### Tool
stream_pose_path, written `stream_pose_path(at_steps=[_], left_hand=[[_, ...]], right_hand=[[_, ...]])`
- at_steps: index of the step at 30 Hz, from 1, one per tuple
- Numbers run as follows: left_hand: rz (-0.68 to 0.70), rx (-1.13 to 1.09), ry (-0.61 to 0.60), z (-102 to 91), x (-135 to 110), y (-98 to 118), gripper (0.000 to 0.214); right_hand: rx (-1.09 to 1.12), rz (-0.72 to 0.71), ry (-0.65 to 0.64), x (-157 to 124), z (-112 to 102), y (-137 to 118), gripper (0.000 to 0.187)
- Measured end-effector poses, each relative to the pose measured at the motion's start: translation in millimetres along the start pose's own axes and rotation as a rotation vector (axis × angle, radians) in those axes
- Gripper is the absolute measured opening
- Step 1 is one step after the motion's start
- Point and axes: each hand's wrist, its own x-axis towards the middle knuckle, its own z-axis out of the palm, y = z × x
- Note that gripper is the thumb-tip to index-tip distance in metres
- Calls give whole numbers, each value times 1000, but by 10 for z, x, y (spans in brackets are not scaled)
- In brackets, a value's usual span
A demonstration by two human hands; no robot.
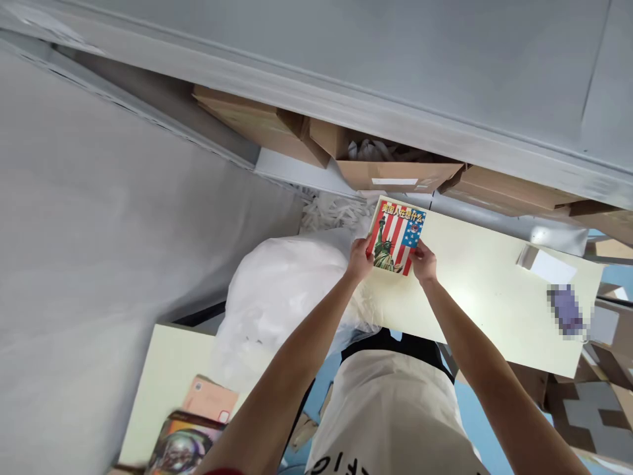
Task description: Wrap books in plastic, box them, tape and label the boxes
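Observation:
A book [395, 237] with red and white stripes, a starred blue corner and a green statue on its cover is held flat above the pale table [475, 290]. Its left edge is pinched by my left hand [361, 258], the thumb near the cover's lower left. On the opposite edge, my right hand [424, 262] grips the book with thumb and fingers. The cover faces up, with yellow Chinese characters along the top. Beside my left forearm bulges a large white plastic bag [287, 290].
Cardboard boxes [395, 175] line the shelf behind the table. A white box [548, 265] and a pixelated purple object [567, 310] lie at the table's right end. Lower left, a second table [163, 369] carries a pink booklet [210, 398] and a colourful printed item [182, 442].

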Motion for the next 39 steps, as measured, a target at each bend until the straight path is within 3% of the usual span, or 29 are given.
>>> stream_pose_path(at_steps=[5,22,27,30,33,36,39], left_hand=[[21,24,32,6,-78,-66,61],[79,64,-9,-23,-43,-38,60],[50,93,22,-70,-65,102,60],[121,88,75,-121,-86,379,53],[276,27,24,-162,-71,835,38],[437,-60,-68,-187,-30,1459,32],[588,-138,-122,-180,17,2205,29]], right_hand=[[-257,17,120,-152,37,18,56],[-393,44,101,-143,83,24,57],[-284,-62,150,-191,-25,-58,54],[-164,-229,190,-305,-373,-249,48],[-104,-382,260,-439,-944,-521,39],[-75,-524,373,-541,-1626,-847,34],[-68,-686,614,-563,-2337,-1202,34]])
